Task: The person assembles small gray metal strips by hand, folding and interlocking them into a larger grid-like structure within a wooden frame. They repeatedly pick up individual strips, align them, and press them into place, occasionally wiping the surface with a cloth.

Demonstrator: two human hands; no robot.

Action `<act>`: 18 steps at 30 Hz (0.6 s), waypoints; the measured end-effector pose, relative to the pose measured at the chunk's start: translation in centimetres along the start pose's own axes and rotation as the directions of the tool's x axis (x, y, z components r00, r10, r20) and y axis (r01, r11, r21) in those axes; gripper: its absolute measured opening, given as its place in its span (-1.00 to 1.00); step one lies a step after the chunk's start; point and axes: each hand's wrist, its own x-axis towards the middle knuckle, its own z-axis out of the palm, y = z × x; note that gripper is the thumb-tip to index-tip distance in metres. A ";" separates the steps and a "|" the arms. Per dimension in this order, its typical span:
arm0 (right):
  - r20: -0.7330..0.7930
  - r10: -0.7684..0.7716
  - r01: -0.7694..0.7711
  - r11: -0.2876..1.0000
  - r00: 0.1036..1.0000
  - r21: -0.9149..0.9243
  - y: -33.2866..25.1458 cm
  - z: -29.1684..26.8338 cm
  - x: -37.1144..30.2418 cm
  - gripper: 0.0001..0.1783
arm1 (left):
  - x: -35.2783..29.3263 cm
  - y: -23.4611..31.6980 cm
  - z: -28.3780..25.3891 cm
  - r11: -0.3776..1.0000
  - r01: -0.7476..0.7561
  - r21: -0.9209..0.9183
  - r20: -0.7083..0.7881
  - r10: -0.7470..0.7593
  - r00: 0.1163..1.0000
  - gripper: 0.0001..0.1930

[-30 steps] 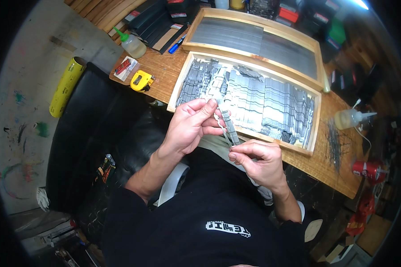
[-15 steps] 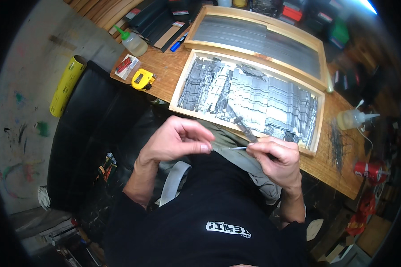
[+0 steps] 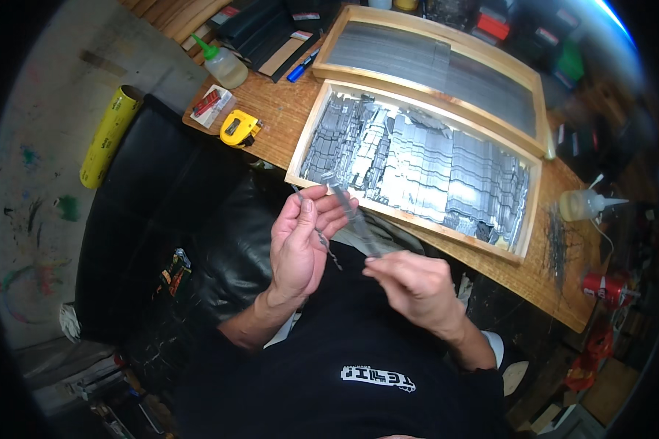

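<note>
Grey, slim and blurred, a strip (image 3: 354, 219) pinched at its lower end between thumb and fingers of the right hand (image 3: 417, 289), slanting up and leftward past the fingers of the left hand (image 3: 298, 252); cannot tell whether touching them or passing just over. Right hand closed on that strip, knuckles up. Left hand palm up, fingers loosely curled, thumb bent over a thin strand (image 3: 323, 240) and gripping it, with a wavy lower end dangling across the palm's edge. Both hands above the lap, just short of the near edge of a wooden tray (image 3: 528, 208). Inside, grey flat pieces (image 3: 425, 157) packed in rows, bright with glare toward the middle, more jumbled toward the left. Directly behind, a second wooden frame (image 3: 539, 110) filled with darker, even strips (image 3: 388, 55) in two blocks side by side. Underneath, a brown wooden table (image 3: 271, 102). On its left part, a yellow tool (image 3: 239, 129) with black parts, a red item (image 3: 206, 101) on something small and white, a green-tipped squeeze bottle (image 3: 227, 71) and a blue marker (image 3: 300, 67). On its right part, dark slivers (image 3: 558, 249) in a loose pile, near a pale bottle (image 3: 580, 205). Farther right, a red can (image 3: 606, 287). Well left of the hands, a yellow roll (image 3: 110, 139) beside black leather seating (image 3: 139, 212)
</note>
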 end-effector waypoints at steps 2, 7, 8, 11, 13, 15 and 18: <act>0.026 0.021 -0.021 1.000 0.999 0.005 -0.2 1.6 0.1 -0.76 | -0.4 0.0 1.5 0.991 0.005 -0.137 -0.080 -0.016 0.997 -0.62; 0.187 0.013 -0.005 0.999 0.982 -0.042 -0.5 2.3 1.0 -0.79 | -1.1 -1.3 1.4 0.980 -0.065 -0.187 -0.122 0.043 0.992 -0.59; 0.213 0.004 0.007 0.999 0.977 -0.052 -0.5 2.3 1.2 -0.80 | -1.2 -1.6 0.7 0.975 -0.080 -0.208 -0.108 0.059 0.992 -0.60; 0.253 0.034 -0.024 0.999 0.967 -0.042 -0.8 2.3 1.9 -0.80 | -1.1 -1.5 0.7 0.960 -0.116 -0.255 -0.130 0.085 0.988 -0.60; 0.280 0.031 -0.024 0.999 0.960 -0.025 -0.7 2.3 2.1 -0.79 | -0.7 -2.0 -0.9 0.926 -0.156 -0.344 0.017 0.172 0.985 -0.58; 0.319 -0.015 0.019 1.000 0.948 -0.009 -0.2 2.3 1.9 -0.78 | -0.7 -1.5 -1.3 0.949 -0.081 -0.305 0.002 0.086 0.996 -0.57; 0.296 -0.056 0.017 0.991 0.953 0.133 -0.2 0.9 2.6 -0.77 | 0.1 0.8 -2.0 0.987 0.098 -0.129 0.031 -0.095 0.995 -0.61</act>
